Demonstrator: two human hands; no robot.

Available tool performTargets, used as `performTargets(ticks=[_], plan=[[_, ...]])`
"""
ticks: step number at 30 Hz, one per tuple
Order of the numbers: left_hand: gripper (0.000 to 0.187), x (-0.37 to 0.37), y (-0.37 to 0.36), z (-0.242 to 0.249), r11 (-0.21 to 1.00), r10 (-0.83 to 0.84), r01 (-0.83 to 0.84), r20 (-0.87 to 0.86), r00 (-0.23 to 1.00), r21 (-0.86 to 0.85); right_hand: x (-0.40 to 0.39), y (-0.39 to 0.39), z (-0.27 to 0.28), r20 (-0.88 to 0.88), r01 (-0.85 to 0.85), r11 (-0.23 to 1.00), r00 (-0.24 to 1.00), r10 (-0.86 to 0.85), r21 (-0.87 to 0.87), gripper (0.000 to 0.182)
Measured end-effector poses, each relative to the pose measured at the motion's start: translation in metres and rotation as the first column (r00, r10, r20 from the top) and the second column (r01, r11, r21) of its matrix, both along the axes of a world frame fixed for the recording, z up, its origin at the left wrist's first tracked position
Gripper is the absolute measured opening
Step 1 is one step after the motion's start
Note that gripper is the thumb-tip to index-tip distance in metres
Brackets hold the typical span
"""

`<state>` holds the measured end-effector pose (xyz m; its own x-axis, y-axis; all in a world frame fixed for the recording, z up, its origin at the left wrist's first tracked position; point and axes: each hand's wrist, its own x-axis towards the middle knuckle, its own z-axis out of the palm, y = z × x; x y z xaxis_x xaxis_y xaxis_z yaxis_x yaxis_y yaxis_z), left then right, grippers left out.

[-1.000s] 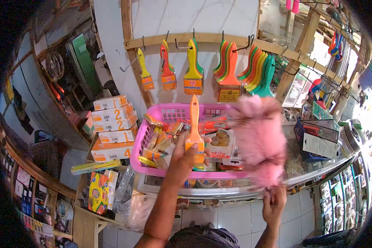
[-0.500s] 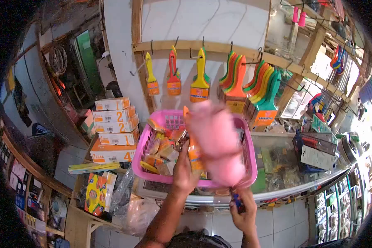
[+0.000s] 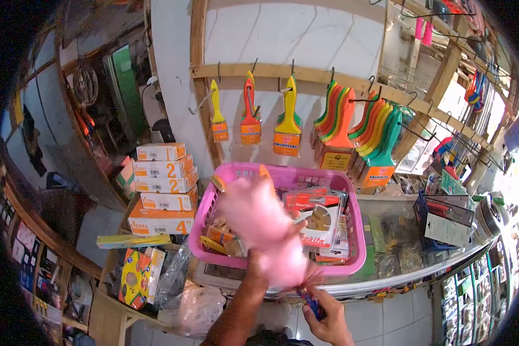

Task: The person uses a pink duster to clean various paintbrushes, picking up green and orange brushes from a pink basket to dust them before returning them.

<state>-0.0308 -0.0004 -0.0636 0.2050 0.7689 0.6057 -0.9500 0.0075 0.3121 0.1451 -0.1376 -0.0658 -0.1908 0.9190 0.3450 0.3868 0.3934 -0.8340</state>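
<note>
My right hand (image 3: 328, 317) is closed around the blue handle (image 3: 312, 304) of a duster with a fluffy pink head (image 3: 259, 216), blurred by motion. The pink head crosses in front of my left hand (image 3: 258, 272) and hides most of its fingers. Above the head shows the tip of an orange paintbrush (image 3: 264, 173), which my left hand holds upright over the pink basket (image 3: 360, 242). Inside the basket lie packaged brushes and a red and white Makita pack (image 3: 314, 202).
Paintbrushes (image 3: 286, 118) hang from hooks on a wooden rail (image 3: 305, 74). Stacked orange and white boxes (image 3: 161, 202) stand left of the basket. A glass counter (image 3: 386, 254) runs to the right, with a black wire rack (image 3: 447, 213) on it.
The duster head and my right hand have moved left and down, uncovering the Makita pack and covering much of the orange paintbrush. The view has shifted slightly, so the surroundings sit lower.
</note>
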Motion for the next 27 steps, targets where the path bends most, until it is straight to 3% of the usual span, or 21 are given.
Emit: performTargets(ticks=[2, 4, 5, 6, 8, 9, 11, 12, 15, 16, 17, 19, 20, 22, 24, 25, 27], plan=[[0.060, 0.001, -0.007, 0.014, 0.976, 0.078, -0.091, -0.072, 0.994, -0.200, 0.005, 0.000, 0.001, -0.051, 0.019, 0.997, 0.998, -0.023, -0.070, 0.041], [0.054, -0.004, -0.016, 0.011, 0.900, 0.136, -0.230, -0.264, 0.955, -0.369, 0.012, -0.001, 0.001, -0.150, 0.074, 0.969, 0.982, -0.112, -0.237, 0.041], [0.052, -0.004, -0.018, 0.009, 0.847, 0.152, -0.305, -0.351, 0.924, -0.435, 0.012, 0.002, 0.005, -0.258, 0.113, 0.966, 0.950, -0.173, -0.233, 0.039], [0.048, 0.002, -0.006, 0.020, 0.831, 0.142, -0.234, -0.214, 0.966, -0.504, 0.014, 0.001, 0.010, -0.206, 0.144, 0.956, 0.958, -0.200, -0.255, 0.039], [0.048, -0.002, 0.002, 0.004, 0.868, 0.056, -0.109, -0.122, 0.991, -0.485, 0.015, 0.004, 0.019, -0.120, 0.192, 0.938, 0.965, -0.234, -0.288, 0.039], [0.049, -0.001, -0.005, 0.008, 0.950, 0.186, -0.230, -0.209, 0.960, -0.212, 0.019, 0.004, 0.020, -0.005, 0.132, 0.967, 0.991, -0.136, -0.220, 0.040], [0.050, 0.000, -0.015, 0.009, 0.959, 0.253, -0.277, -0.270, 0.929, -0.055, 0.020, 0.004, 0.014, -0.039, 0.024, 0.998, 0.999, -0.026, -0.059, 0.037], [0.051, 0.000, -0.014, 0.009, 0.954, 0.185, -0.238, -0.265, 0.946, -0.184, 0.023, 0.008, 0.011, -0.038, -0.032, 0.999, 0.999, 0.033, 0.032, 0.036], [0.053, -0.006, -0.009, 0.011, 0.827, -0.002, -0.109, -0.197, 0.980, -0.551, 0.016, 0.002, -0.001, -0.259, 0.074, 0.977, 0.958, -0.126, -0.201, 0.040], [0.051, 0.003, -0.001, 0.012, 0.829, 0.126, -0.175, -0.127, 0.984, -0.532, 0.012, 0.003, -0.001, -0.318, 0.094, 0.963, 0.932, -0.175, -0.253, 0.041], [0.050, 0.004, 0.004, 0.003, 0.923, 0.168, -0.209, -0.149, 0.974, -0.323, 0.018, 0.003, -0.004, -0.194, 0.016, 0.969, 0.979, -0.066, -0.248, 0.040], [0.050, -0.013, 0.007, 0.011, 0.956, -0.190, 0.169, -0.068, 0.979, -0.241, 0.021, 0.006, -0.007, -0.179, -0.079, 0.992, 0.982, 0.062, -0.094, 0.040], [0.051, -0.011, 0.000, 0.014, 0.929, -0.130, 0.090, -0.089, 0.988, -0.360, 0.022, 0.006, -0.008, -0.165, -0.127, 0.992, 0.979, 0.123, -0.019, 0.040], [0.054, -0.003, -0.009, 0.020, 0.819, -0.019, -0.072, -0.152, 0.988, -0.569, 0.014, 0.006, -0.008, -0.374, -0.066, 0.975, 0.927, -0.019, -0.213, 0.039], [0.052, -0.005, 0.003, -0.005, 0.951, 0.044, -0.068, -0.086, 0.995, -0.302, 0.007, 0.003, -0.008, -0.532, -0.047, 0.909, 0.823, -0.199, -0.413, 0.039], [0.052, -0.007, 0.011, -0.032, 0.974, -0.045, 0.035, -0.039, 0.998, -0.222, 0.012, 0.003, -0.010, -0.339, -0.058, 0.910, 0.936, -0.094, -0.412, 0.038], [0.051, -0.012, 0.022, -0.059, 0.971, -0.164, 0.157, -0.024, 0.986, -0.180, 0.012, 0.004, -0.011, -0.350, -0.146, 0.969, 0.934, 0.068, -0.201, 0.038]])
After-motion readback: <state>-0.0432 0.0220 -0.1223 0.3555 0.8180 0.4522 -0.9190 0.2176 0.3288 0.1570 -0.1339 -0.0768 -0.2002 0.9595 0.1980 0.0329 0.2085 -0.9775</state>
